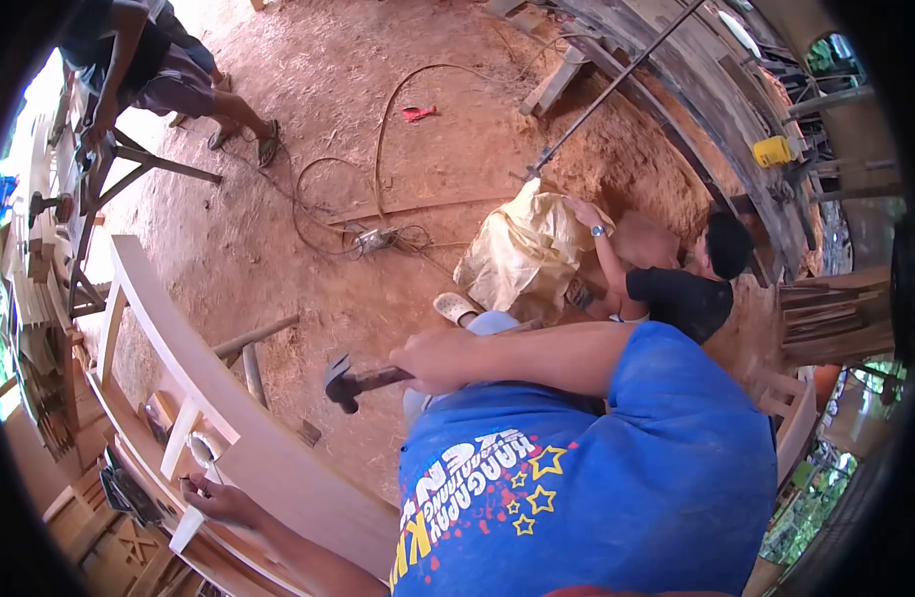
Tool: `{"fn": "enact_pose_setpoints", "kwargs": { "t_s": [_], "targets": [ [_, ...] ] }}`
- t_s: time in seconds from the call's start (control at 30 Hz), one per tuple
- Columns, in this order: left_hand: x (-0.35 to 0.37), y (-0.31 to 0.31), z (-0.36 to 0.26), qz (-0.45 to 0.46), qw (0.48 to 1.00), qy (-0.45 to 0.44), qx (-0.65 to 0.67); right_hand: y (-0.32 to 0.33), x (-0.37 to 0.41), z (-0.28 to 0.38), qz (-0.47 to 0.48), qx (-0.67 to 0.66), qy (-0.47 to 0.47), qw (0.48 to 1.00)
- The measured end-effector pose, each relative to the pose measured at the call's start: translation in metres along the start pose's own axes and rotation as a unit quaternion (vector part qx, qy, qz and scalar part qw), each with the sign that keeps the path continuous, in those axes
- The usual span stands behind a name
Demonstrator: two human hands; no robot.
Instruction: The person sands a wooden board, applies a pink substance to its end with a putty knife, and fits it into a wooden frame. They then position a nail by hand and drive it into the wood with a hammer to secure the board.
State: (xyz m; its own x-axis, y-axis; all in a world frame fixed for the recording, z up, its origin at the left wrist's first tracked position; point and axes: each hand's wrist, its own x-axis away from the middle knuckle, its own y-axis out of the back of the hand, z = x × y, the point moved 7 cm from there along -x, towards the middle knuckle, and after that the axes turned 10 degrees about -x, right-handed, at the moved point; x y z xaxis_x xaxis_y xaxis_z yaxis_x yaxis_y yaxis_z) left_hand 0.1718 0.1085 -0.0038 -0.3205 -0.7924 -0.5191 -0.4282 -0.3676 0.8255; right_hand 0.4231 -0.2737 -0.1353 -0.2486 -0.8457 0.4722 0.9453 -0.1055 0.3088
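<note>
My right hand (433, 360) is wrapped round the handle of a claw hammer (346, 384), whose metal head points left, apart from the wood. My left hand (217, 500) is at a pale wooden frame (184, 338) with a curved rail and short cross-pieces. Its thumb and fingers are pinched together on something small and dark that I cannot make out. Just above those fingers, a whitish ring-shaped roll (205, 448) sits between the frame's rails. A wide pale board (298, 483) of the frame runs beneath my left forearm.
A co-worker in a dark shirt (681, 298) crouches at right, one hand on a cream sack (522, 249). Another person (179, 80) stands at upper left by a wooden stand. Cords and a power strip (373, 240) lie on the dirt floor, with a red item (418, 113) beyond.
</note>
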Motion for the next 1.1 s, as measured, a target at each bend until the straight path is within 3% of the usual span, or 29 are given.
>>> {"fn": "enact_pose_setpoints", "kwargs": {
  "t_s": [0.2, 0.23, 0.27, 0.3, 0.37, 0.47, 0.6, 0.7, 0.9, 1.1],
  "targets": [
    [0.001, -0.01, 0.0, 0.003, 0.996, -0.005, 0.093, 0.011, -0.009, -0.017, -0.077, -0.018, -0.053, 0.995],
    [0.004, -0.015, 0.021, 0.003, 0.993, -0.016, 0.116, 0.008, -0.021, -0.009, -0.1, -0.015, -0.061, 0.993],
    [0.007, -0.016, 0.018, -0.001, 0.985, 0.007, 0.171, 0.008, -0.022, -0.003, -0.116, -0.085, -0.054, 0.988],
    [0.006, -0.01, 0.004, 0.0, 0.994, -0.011, 0.106, -0.003, -0.033, -0.025, -0.174, -0.045, -0.038, 0.983],
    [0.004, 0.0, -0.003, 0.017, 0.984, 0.006, 0.176, -0.003, -0.029, 0.007, -0.182, -0.066, -0.093, 0.977],
    [0.001, 0.005, -0.006, 0.03, 0.962, 0.035, 0.268, -0.015, -0.04, 0.037, -0.192, -0.097, -0.1, 0.971],
    [-0.001, 0.01, 0.003, 0.02, 0.963, 0.057, 0.261, -0.032, -0.056, 0.068, -0.195, -0.075, -0.084, 0.974],
    [-0.001, 0.002, 0.008, 0.067, 0.963, 0.102, 0.239, -0.041, -0.073, 0.082, -0.15, -0.076, -0.085, 0.982],
    [-0.003, -0.005, 0.001, 0.099, 0.983, 0.072, 0.135, -0.044, -0.125, 0.093, 0.042, -0.05, -0.009, 0.998],
    [-0.002, -0.012, -0.008, 0.1, 0.991, 0.073, 0.045, -0.06, -0.183, 0.115, 0.233, -0.011, 0.107, 0.966]
  ]
}}
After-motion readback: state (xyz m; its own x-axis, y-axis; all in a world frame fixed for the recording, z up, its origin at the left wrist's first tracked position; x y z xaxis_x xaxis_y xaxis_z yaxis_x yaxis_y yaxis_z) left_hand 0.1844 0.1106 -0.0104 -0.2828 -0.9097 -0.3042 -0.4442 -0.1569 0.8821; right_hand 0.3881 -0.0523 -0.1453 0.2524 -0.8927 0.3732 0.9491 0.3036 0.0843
